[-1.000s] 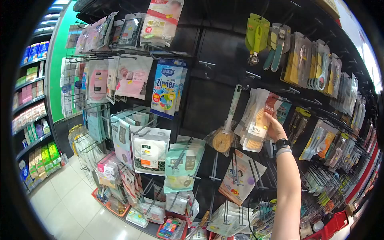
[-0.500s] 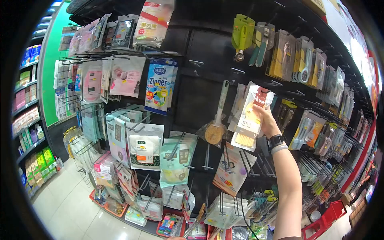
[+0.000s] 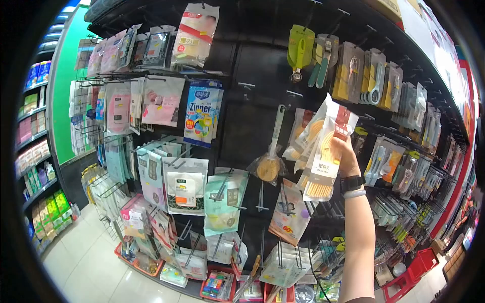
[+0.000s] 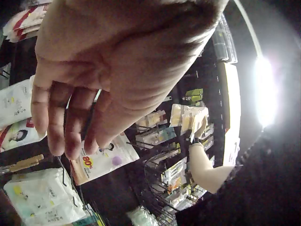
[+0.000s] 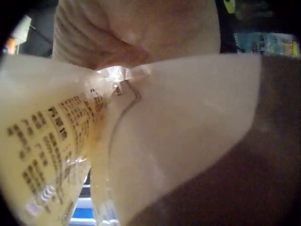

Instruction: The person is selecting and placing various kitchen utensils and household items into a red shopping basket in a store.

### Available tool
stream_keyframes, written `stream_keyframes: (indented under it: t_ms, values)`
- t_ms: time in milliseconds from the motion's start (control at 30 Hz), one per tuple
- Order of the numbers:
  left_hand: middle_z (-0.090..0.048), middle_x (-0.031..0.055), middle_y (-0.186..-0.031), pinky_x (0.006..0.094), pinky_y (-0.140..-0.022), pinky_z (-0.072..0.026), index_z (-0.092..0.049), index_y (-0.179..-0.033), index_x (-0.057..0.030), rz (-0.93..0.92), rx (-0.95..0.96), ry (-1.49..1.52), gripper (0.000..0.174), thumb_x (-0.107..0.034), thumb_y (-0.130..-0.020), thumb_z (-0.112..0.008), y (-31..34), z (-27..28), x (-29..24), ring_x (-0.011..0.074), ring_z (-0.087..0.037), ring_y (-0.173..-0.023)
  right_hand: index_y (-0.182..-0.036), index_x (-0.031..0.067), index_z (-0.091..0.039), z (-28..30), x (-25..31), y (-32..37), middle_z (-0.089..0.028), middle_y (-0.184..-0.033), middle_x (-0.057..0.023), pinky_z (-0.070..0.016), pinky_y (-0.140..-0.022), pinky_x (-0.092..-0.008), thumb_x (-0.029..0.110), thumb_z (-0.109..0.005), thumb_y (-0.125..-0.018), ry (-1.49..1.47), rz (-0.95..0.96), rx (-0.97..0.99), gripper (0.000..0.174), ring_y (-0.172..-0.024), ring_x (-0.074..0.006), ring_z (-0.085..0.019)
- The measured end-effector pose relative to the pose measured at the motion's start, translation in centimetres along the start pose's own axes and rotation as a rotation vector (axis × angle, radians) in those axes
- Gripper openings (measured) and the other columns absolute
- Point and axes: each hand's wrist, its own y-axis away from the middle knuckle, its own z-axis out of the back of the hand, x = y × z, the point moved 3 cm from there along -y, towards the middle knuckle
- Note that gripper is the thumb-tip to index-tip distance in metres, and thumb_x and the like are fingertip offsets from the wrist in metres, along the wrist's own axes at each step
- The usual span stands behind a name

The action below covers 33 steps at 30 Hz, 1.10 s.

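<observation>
My right hand [image 3: 346,157] grips a clear packet of yellowish forks [image 3: 325,164] by its side, in front of the rack. Similar packets [image 3: 302,132] are fanned out behind it to the left. In the right wrist view the palm [image 5: 136,33] is above crumpled plastic with printed text [image 5: 51,136]. My left hand [image 4: 117,66] shows only in the left wrist view, palm toward the camera, with relaxed fingers and nothing held. Beyond its fingertips hangs a packet marked 80% [image 4: 101,160].
A round brush in plastic [image 3: 268,168] hangs left of the packets. Metal hooks [image 3: 288,207] stick out below. Utensil packs [image 3: 349,70] hang at upper right, zipper bags [image 3: 202,113] at left. Red baskets [image 3: 411,272] stand on the floor at lower right.
The gripped packet first hung closer to the others, then came forward and tilted upright; now more packets show fanned behind it. The head view has shifted slightly.
</observation>
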Motion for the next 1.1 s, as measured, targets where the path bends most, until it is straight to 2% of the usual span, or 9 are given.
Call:
stream_keyframes:
  t_ms: [267,333,567,700,767,833,867,933,1100]
  values:
    - [-0.066,0.0132,-0.089,0.0317,-0.071,-0.0479,-0.064,-0.100,-0.0001,-0.083,0.033,-0.115,0.020,-0.013,-0.086,-0.060,-2.0,1.8,-4.6,0.0216,-0.063,-0.083,-0.128,0.0021,-0.039,0.5,2.8,1.3,-0.055,-0.114,-0.0096,-0.0469,-0.085,-0.0336,0.016,-0.063,-0.071,0.045,0.204,-0.043,0.063,-0.099,-0.0210,-0.057]
    - [-0.066,0.0135,-0.088,0.0315,-0.072,-0.0478,-0.064,-0.100,-0.0001,-0.099,0.032,-0.151,0.019,-0.013,-0.086,-0.060,-2.2,1.6,-4.6,0.0216,-0.063,-0.082,-0.127,0.0020,-0.042,0.4,3.9,1.2,-0.055,-0.113,-0.0120,-0.0475,-0.084,-0.0348,0.025,-0.057,-0.075,0.190,0.356,-0.100,0.059,-0.099,-0.0243,-0.057]
    - [-0.066,0.0134,-0.085,0.0306,-0.067,-0.0474,-0.064,-0.098,0.0002,-0.081,0.015,-0.132,0.019,-0.013,-0.084,-0.062,-1.6,-0.3,-2.5,0.0202,-0.062,-0.076,-0.127,0.0043,-0.039,1.0,7.1,1.7,-0.052,-0.114,-0.0119,-0.0461,-0.086,-0.0368,0.034,-0.054,-0.082,0.136,0.546,-0.320,0.056,-0.101,-0.0242,-0.054]
    - [-0.066,0.0132,-0.086,0.0302,-0.067,-0.0472,-0.065,-0.097,-0.0001,-0.056,0.043,-0.107,0.017,-0.011,-0.085,-0.061,-1.5,-0.4,-2.1,0.0201,-0.062,-0.076,-0.122,0.0018,-0.044,4.3,7.9,3.2,-0.056,-0.107,-0.0128,-0.0475,-0.083,-0.0377,0.039,-0.051,-0.084,0.115,0.468,-0.330,0.054,-0.094,-0.0253,-0.058]
    - [-0.066,0.0128,-0.087,0.0303,-0.069,-0.0471,-0.065,-0.097,-0.0002,-0.043,0.027,-0.118,0.016,-0.010,-0.085,-0.061,-1.6,-0.2,-1.9,0.0204,-0.062,-0.078,-0.120,0.0017,-0.045,5.0,7.7,3.8,-0.057,-0.104,-0.0123,-0.0475,-0.083,-0.0373,0.035,-0.050,-0.085,0.187,0.504,-0.324,0.048,-0.093,-0.0246,-0.058]
    - [-0.066,0.0129,-0.088,0.0308,-0.070,-0.0472,-0.065,-0.097,-0.0001,-0.020,0.053,-0.121,0.016,-0.009,-0.085,-0.061,-1.7,-0.2,-2.1,0.0206,-0.062,-0.080,-0.127,0.0028,-0.038,6.4,6.5,4.4,-0.053,-0.110,-0.0087,-0.0461,-0.084,-0.0333,0.010,-0.062,-0.077,0.289,0.435,-0.467,0.056,-0.095,-0.0200,-0.055]
    - [-0.066,0.0133,-0.089,0.0312,-0.070,-0.0474,-0.065,-0.097,-0.0001,-0.033,0.048,-0.129,0.016,-0.009,-0.085,-0.061,-1.9,-0.3,-2.4,0.0213,-0.062,-0.081,-0.128,0.0036,-0.036,5.2,6.0,4.7,-0.051,-0.111,-0.0070,-0.0449,-0.085,-0.0324,-0.001,-0.062,-0.075,0.283,0.547,-0.474,0.059,-0.095,-0.0184,-0.053]
    - [-0.066,0.0144,-0.090,0.0326,-0.071,-0.0478,-0.065,-0.096,-0.0003,-0.071,0.034,-0.128,0.016,-0.010,-0.084,-0.062,-2.4,-0.3,-2.3,0.0244,-0.063,-0.083,-0.129,0.0040,-0.036,5.4,3.8,4.5,-0.050,-0.112,-0.0069,-0.0445,-0.085,-0.0324,-0.003,-0.061,-0.075,0.245,0.579,-0.471,0.060,-0.096,-0.0185,-0.053]
    - [-0.066,0.0143,-0.091,0.0318,-0.074,-0.0482,-0.064,-0.097,0.0010,-0.034,0.034,-0.177,0.017,-0.011,-0.084,-0.062,-1.9,-0.4,-2.8,0.0217,-0.062,-0.085,-0.130,0.0042,-0.034,5.8,0.3,4.4,-0.048,-0.116,-0.0072,-0.0434,-0.088,-0.0330,-0.007,-0.060,-0.074,0.224,0.599,-0.424,0.062,-0.099,-0.0187,-0.052]
